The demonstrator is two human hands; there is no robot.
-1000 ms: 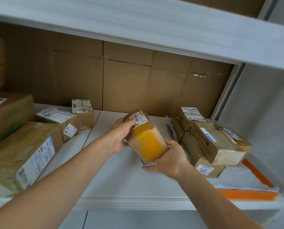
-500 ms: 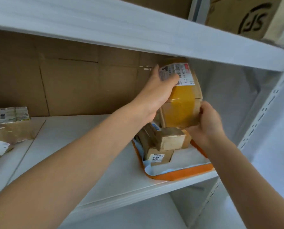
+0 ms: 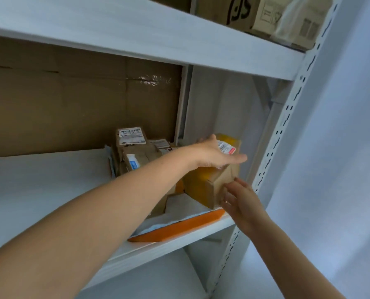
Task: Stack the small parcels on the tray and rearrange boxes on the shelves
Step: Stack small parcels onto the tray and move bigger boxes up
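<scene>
A: On the white metal shelf [image 3: 50, 186], head cam: what's sitting at the rt end?

B: Orange flat plastic tray [image 3: 179, 227] w/ a white paper liner, resting at the shelf's front edge. Brown cardboard parcels w/ white shipping labels [image 3: 134, 154] are sitting at the tray's back, touching each other.

A: And the hands?

B: Left hand [image 3: 214, 155] is lying flat, fingers spread, palm down on top of a small cardboard parcel wrapped in yellow tape [image 3: 203, 186]. Right hand [image 3: 242, 201] is pressing its fingertips against that parcel's near rt corner, fingers curled but not wrapped round. So both are touching it, neither's closing fully.

A: Parcel's where exactly?

B: Standing on the tray's rt part, just beside the perforated white upright post [image 3: 287, 117]. Can't tell if its base is fully down.

A: Anything above?

B: Bigger cardboard boxes [image 3: 240, 11] are sitting on the upper shelf.
</scene>
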